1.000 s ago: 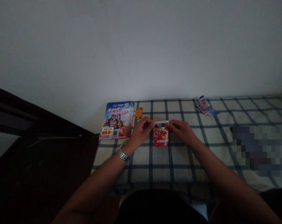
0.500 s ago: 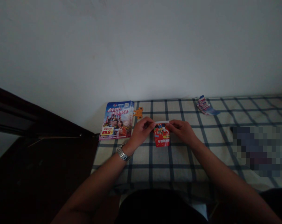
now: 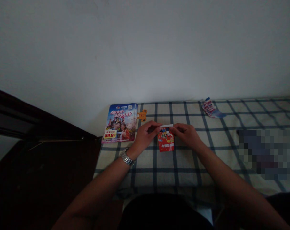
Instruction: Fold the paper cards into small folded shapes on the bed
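Note:
A small red printed leaflet (image 3: 166,142) with cartoon figures and upside-down lettering is between my hands, a white strip showing along its far edge. My left hand (image 3: 148,134), with a metal watch (image 3: 127,156) on its wrist, is closed and pinches the leaflet's far left corner. At the far right corner my right hand (image 3: 186,134) is closed on the same leaflet, thumb and fingers together. To the left of my left hand lies a stack of blue and pink flyers (image 3: 121,123), marked 89.9.
An orange cartoon bear figure (image 3: 142,115) sits beside the stack. A curled, torn-looking flyer piece (image 3: 212,109) lies at the back right. A blurred-out flat item (image 3: 262,153) is at the right. The checked cloth (image 3: 145,175) meets a bare wall (image 3: 145,51).
My hands stay at the leaflet's far edge, with only a slight shift of the fingers. The leaflet tilts a little. Everything else stays in place.

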Available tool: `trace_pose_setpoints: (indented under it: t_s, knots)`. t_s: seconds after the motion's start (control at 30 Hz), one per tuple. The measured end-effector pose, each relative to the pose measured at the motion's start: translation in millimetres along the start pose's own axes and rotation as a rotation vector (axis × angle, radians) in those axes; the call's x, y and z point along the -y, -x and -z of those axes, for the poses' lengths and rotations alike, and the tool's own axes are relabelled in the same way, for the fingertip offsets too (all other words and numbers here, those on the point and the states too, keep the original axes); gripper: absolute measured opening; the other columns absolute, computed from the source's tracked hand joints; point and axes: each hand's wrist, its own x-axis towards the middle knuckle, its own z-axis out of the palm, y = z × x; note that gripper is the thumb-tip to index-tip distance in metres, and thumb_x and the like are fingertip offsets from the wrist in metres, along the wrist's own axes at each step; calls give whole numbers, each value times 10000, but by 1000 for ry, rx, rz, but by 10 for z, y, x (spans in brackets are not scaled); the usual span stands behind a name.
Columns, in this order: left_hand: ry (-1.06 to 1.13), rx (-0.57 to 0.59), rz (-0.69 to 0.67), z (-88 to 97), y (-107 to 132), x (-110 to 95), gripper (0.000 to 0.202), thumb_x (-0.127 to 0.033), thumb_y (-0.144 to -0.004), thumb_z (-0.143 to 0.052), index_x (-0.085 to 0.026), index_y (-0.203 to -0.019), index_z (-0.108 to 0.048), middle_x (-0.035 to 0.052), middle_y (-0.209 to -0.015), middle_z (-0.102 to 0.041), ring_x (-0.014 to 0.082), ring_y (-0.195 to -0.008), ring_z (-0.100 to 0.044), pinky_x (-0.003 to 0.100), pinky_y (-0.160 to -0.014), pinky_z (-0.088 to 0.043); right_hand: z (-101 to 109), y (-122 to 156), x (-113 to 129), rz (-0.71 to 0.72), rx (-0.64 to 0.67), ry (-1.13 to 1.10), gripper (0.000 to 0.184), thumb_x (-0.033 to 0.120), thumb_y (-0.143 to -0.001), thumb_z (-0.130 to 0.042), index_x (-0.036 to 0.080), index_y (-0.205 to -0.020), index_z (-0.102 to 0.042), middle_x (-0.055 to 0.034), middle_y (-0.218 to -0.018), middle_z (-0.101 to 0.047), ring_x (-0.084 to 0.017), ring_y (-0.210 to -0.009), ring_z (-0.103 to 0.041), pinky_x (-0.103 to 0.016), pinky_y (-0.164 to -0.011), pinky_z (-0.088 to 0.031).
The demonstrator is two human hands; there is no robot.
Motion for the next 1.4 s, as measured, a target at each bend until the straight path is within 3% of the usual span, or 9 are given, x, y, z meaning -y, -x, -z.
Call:
trace_pose_setpoints:
  t_s: [0.2,0.43,0.73,1.1,1.4]
  knots:
    - [28,3,27,-1,-16,4,232,-434,-963,-707,-231,-1066,-754,41,-1011,-766,185,-916,-727,309,-833,-587,-13,4,-13,-38,-4,-62,400,585,-940,-644,210,-884,-773,-28,-744,-735,-183,-659,-629,-284,-572,-454]
    - [59,4,68,-15,-31,42,253,-441,-924,-738,-200,-992,-702,21,-886,-721,167,-810,-690,269,-718,-550,-28,2,28,-29,-3,-48,414,587,-945,-637,205,-909,-792,-34,-747,-752,-190,-671,-652,-278,-565,-471]
    - [80,-35,49,32,-48,-10,174,-370,-954,-703,-199,-966,-677,17,-920,-704,161,-838,-658,277,-777,-529,-19,-5,-38,20,103,-49,419,557,-986,-593,206,-1057,-812,-55,-946,-814,-219,-799,-721,-304,-691,-541]
    - [66,-26,64,32,-47,-20,157,-342,-947,-673,-189,-932,-639,10,-887,-653,151,-803,-608,270,-749,-487,12,-6,15,19,128,16,426,540,-992,-570,186,-959,-803,-53,-863,-789,-198,-742,-677,-285,-634,-488]
    - [56,191,13,64,-25,20,203,-379,-981,-638,-181,-1025,-638,19,-890,-651,150,-803,-615,253,-708,-475,11,20,-7,-65,253,-120,379,506,-944,-638,159,-911,-787,-57,-830,-780,-183,-707,-672,-273,-625,-485]
